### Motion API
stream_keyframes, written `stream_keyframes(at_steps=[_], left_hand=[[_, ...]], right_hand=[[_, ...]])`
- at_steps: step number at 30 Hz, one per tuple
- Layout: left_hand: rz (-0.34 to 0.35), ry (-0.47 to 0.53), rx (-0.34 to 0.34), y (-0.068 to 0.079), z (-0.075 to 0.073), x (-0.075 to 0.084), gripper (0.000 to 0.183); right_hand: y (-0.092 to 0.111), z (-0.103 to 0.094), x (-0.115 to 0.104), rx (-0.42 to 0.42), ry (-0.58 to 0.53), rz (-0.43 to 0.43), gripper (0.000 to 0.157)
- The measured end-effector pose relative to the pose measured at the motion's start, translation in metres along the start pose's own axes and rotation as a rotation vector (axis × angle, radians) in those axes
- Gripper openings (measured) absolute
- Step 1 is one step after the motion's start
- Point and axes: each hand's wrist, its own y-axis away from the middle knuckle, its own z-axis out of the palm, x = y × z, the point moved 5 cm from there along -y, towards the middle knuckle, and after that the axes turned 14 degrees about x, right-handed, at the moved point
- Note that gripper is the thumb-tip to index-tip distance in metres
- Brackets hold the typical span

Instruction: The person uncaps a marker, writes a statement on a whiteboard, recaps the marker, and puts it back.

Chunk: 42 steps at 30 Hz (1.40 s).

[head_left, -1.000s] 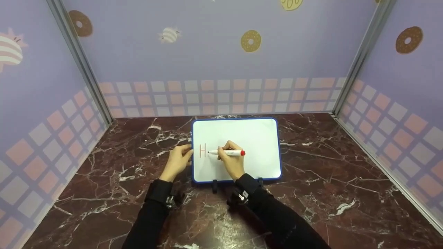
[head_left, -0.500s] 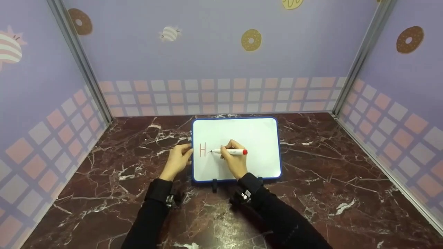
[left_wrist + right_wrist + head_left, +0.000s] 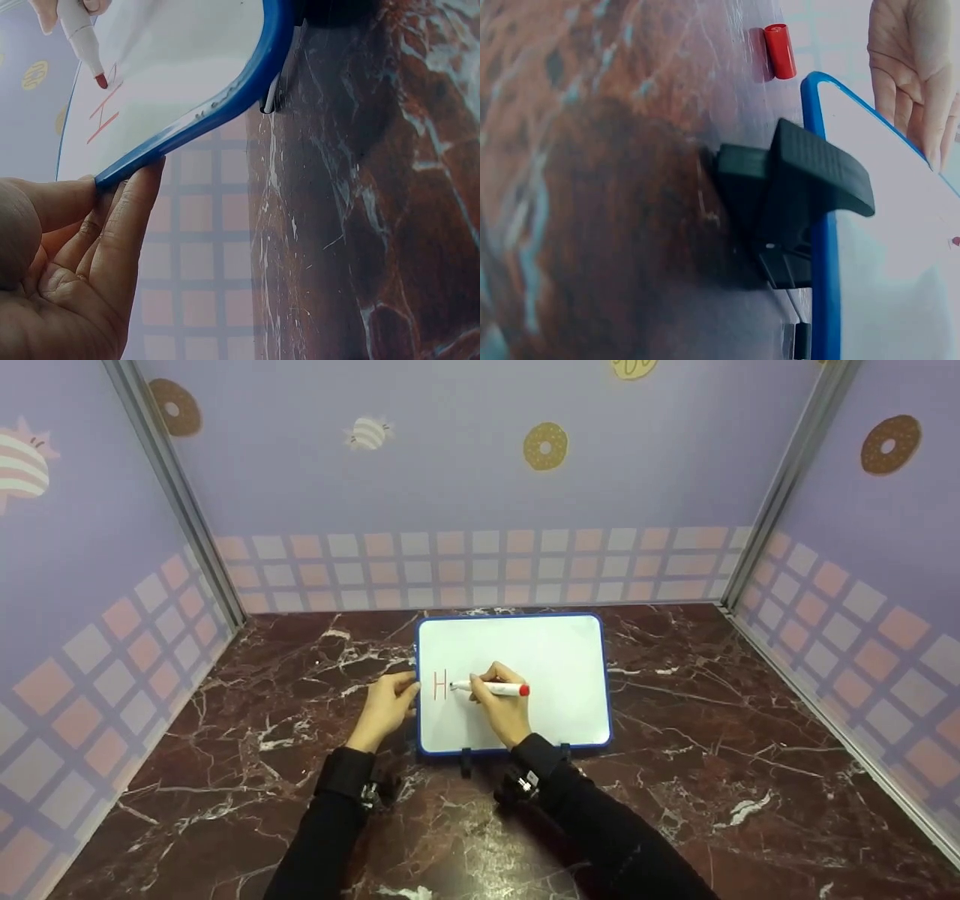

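Observation:
A whiteboard (image 3: 547,660) with a blue rim leans on a black stand (image 3: 466,763). My left hand (image 3: 386,709) pinches its left edge, thumb at the front and fingers behind, as the left wrist view shows. Between the fingers of my right hand (image 3: 504,705) is a white marker (image 3: 502,688) with a red end, gripped like a pen. Its tip (image 3: 101,79) is at the board face, just right of a red letter H (image 3: 440,685). A short red stroke (image 3: 113,72) shows beside the tip. The right hand's fingers are outside the right wrist view.
A red marker cap (image 3: 781,51) lies on the table behind the board, seen in the right wrist view. The stand's black hook (image 3: 817,169) clasps the lower rim. Dark red marbled table (image 3: 712,780) surrounds the board, and patterned walls (image 3: 465,570) enclose it.
The right hand with the marker shifted slightly right, then came back left, so the tip is again close beside the H. The left hand keeps its place on the board's edge.

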Motion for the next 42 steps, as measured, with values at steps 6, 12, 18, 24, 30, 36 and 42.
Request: stream_keyframes(at_steps=[6, 12, 18, 24, 30, 36, 42], left_hand=[[0.013, -0.015, -0.013, 0.001, 0.0, 0.001, 0.039], [0.007, -0.012, -0.003, 0.0, 0.001, 0.001, 0.039], [0.008, -0.001, 0.008, -0.001, 0.002, 0.0, 0.037], [-0.002, -0.002, 0.018, -0.001, 0.001, -0.001, 0.038], [-0.007, 0.007, 0.011, -0.001, 0.002, -0.002, 0.038], [-0.012, 0.002, 0.0, -0.002, 0.002, -0.003, 0.039], [-0.003, 0.008, 0.01, -0.002, 0.001, -0.003, 0.038]], right_hand=[[0.003, 0.0, 0.002, -0.011, -0.004, 0.012, 0.02], [0.006, -0.004, 0.002, -0.019, 0.036, 0.016, 0.022], [0.004, -0.011, 0.001, -0.006, 0.037, 0.014, 0.022], [0.002, -0.016, -0.001, 0.021, 0.013, 0.018, 0.022], [-0.004, -0.016, -0.007, 0.061, -0.044, 0.01, 0.022], [-0.011, -0.014, -0.009, 0.088, -0.014, -0.004, 0.021], [-0.016, -0.013, -0.01, 0.094, -0.006, -0.002, 0.02]])
